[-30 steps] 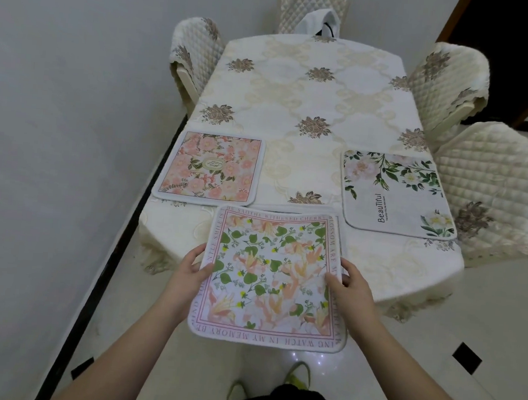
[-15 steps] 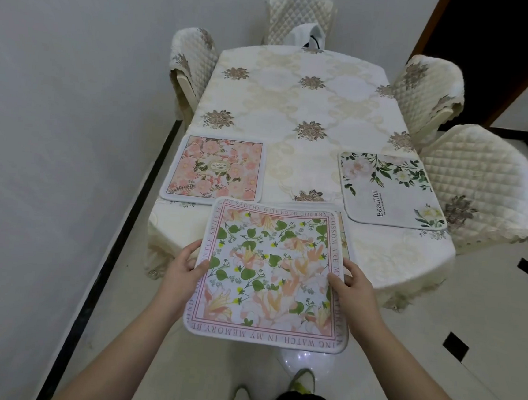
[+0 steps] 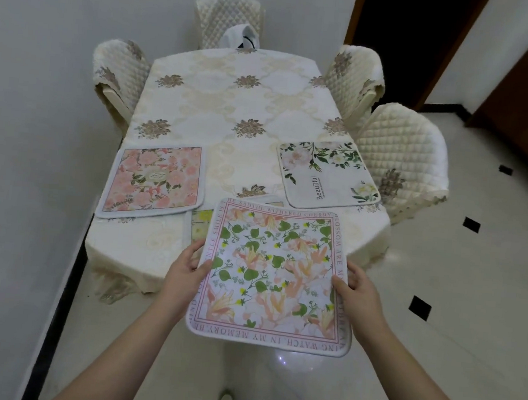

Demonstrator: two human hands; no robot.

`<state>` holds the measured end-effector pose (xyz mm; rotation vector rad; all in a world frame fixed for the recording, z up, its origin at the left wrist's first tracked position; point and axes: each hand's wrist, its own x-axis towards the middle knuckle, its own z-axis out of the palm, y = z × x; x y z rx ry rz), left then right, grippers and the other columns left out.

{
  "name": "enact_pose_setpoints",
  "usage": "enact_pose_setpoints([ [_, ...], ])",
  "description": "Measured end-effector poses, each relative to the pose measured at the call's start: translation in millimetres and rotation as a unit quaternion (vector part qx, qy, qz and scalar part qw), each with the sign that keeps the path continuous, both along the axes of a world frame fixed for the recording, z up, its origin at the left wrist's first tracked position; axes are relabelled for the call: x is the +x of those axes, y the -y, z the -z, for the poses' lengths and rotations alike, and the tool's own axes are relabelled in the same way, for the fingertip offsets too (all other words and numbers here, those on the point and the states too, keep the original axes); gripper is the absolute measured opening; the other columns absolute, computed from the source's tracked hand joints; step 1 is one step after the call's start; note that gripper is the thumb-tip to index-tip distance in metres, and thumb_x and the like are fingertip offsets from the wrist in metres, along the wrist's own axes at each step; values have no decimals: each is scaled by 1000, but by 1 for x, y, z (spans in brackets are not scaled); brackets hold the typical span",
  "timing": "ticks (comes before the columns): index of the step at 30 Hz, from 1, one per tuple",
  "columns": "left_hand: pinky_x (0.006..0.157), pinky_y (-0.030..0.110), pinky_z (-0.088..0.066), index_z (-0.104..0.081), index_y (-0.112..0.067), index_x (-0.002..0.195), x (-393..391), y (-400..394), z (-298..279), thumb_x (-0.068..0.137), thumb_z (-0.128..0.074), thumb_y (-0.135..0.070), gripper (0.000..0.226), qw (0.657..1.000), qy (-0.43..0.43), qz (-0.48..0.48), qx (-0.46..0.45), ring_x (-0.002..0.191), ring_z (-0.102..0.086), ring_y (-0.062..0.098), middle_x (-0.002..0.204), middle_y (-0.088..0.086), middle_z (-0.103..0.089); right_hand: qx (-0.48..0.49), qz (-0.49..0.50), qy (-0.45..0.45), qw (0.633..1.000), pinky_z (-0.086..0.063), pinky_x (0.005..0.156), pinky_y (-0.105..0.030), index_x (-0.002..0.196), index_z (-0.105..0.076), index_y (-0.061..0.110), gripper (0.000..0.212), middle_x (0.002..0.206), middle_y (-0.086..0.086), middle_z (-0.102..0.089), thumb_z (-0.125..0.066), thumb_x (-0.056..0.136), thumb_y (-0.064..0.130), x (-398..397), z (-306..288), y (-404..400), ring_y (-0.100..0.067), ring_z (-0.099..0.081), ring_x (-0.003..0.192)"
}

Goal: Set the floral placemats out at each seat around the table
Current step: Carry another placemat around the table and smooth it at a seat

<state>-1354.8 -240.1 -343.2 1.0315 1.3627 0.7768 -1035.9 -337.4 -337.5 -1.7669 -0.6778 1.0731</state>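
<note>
I hold a floral placemat with green leaves and a lettered pink border (image 3: pixel 270 277) in the air at the table's near end. My left hand (image 3: pixel 185 268) grips its left edge and my right hand (image 3: pixel 357 291) grips its right edge. Under it, another placemat (image 3: pixel 197 226) lies on the near edge of the table (image 3: pixel 232 114), mostly hidden. A pink rose placemat (image 3: pixel 154 185) lies at the near left seat. A white placemat printed "Beautiful" (image 3: pixel 325 173) lies at the near right seat.
Quilted cream chairs stand round the table: one at the far left (image 3: pixel 119 69), one at the far end (image 3: pixel 229 18), two on the right (image 3: pixel 356 77) (image 3: pixel 406 158). A wall runs close along the left. Open tiled floor (image 3: pixel 456 280) lies to the right.
The held placemat has lifted off and shifted right, uncovering the edge of another placemat lying beneath it. My view has stepped back from the table.
</note>
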Motion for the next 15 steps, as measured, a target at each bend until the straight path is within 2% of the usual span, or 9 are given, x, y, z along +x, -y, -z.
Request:
enact_pose_setpoints([
  [2, 55, 42, -61, -49, -44, 133, 32, 0, -4, 98, -61, -14, 47, 1000, -4, 28, 2, 77, -76, 33, 94, 7, -78, 5, 19, -10, 1000, -61, 75, -47, 126, -57, 34, 36, 101, 2, -76, -62, 95, 16, 28, -2, 13, -19, -75, 82],
  [8, 53, 40, -60, -46, -42, 136, 136, 6, -13, 99, -60, -15, 48, 993, -28, 108, 26, 74, -77, 29, 89, 5, -79, 12, 82, -11, 996, -60, 75, -52, 119, -57, 37, 32, 90, 0, -77, -60, 96, 15, 115, -8, 56, -25, -76, 78],
  [11, 64, 46, -62, -46, -45, 135, 184, 11, -13, 98, -62, -20, 47, 988, -48, 141, 41, 75, -77, 24, 89, 0, -79, 17, 119, 1, 993, -59, 79, -51, 123, -57, 35, 35, 90, 4, -77, -61, 95, 14, 155, -9, 80, -22, -76, 79],
  [13, 71, 52, -61, -48, -44, 135, 214, 15, -14, 97, -64, -21, 47, 986, -28, 162, 38, 80, -77, 27, 93, 3, -79, 27, 142, 6, 989, -59, 80, -50, 126, -58, 29, 36, 90, 6, -77, -61, 94, 12, 179, -9, 98, -19, -76, 80],
  [15, 75, 56, -60, -51, -46, 132, 242, 20, -15, 94, -69, -24, 48, 984, 0, 177, 29, 85, -76, 31, 96, 7, -78, 39, 165, 7, 985, -60, 78, -48, 121, -61, 29, 35, 89, 3, -77, -61, 93, 8, 199, -10, 116, -20, -76, 79],
])
